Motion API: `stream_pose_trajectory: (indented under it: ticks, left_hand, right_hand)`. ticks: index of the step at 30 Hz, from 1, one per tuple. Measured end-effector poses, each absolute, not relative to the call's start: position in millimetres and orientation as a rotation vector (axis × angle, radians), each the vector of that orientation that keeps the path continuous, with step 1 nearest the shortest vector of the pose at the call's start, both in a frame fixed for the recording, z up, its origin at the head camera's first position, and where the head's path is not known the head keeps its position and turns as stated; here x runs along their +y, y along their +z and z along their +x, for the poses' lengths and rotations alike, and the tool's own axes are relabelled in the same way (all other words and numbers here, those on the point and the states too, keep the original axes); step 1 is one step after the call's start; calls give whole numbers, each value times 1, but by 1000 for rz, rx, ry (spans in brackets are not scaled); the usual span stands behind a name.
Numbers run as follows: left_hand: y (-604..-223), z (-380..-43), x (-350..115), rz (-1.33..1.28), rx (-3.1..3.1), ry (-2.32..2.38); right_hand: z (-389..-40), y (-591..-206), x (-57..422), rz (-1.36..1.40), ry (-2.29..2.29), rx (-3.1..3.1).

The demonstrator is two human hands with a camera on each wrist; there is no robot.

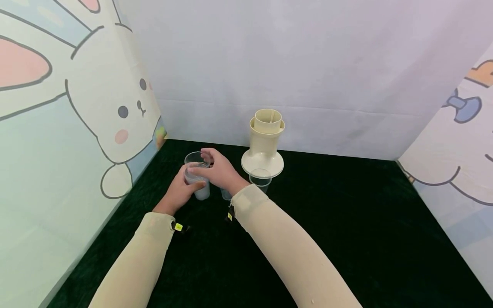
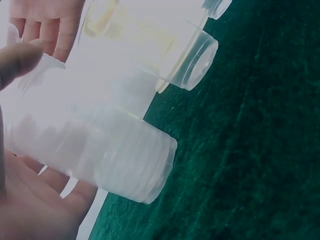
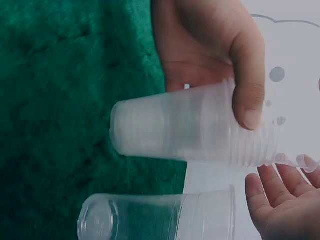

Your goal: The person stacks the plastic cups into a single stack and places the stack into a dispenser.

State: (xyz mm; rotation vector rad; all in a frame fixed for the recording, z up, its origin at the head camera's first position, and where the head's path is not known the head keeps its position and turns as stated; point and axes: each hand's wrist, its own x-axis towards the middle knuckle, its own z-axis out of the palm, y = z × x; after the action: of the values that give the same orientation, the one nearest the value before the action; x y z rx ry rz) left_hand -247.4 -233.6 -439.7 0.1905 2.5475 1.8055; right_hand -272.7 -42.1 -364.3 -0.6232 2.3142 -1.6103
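Note:
My left hand (image 1: 178, 190) grips a stack of nested clear plastic cups (image 1: 202, 188) above the dark green cloth. The thumb lies across the stack (image 3: 170, 125) in the right wrist view. My right hand (image 1: 220, 171) is at the upper rims, its thumb side in front of them. Its fingers (image 2: 50, 32) look fairly straight in the left wrist view; whether they touch the top cup I cannot tell. A single clear cup (image 1: 226, 194) stands partly hidden behind my right wrist. Another clear cup (image 1: 260, 179) stands just beyond my right sleeve.
A cream plastic stand (image 1: 263, 143) with nested cylinders and a round base is at the back of the green-covered table (image 1: 346, 222). A white cloth wall (image 1: 308, 64) rises behind it. Printed cartoon panels (image 1: 92, 115) flank both sides.

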Motion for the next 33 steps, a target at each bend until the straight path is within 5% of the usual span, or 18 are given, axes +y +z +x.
stream_pose_trajectory:
  ticks: [33]
  left_hand:
    - [-438, -249, -234, 161, 2564, 1800]
  right_hand:
    - [-244, -365, 28, -732, -1754, 2294]
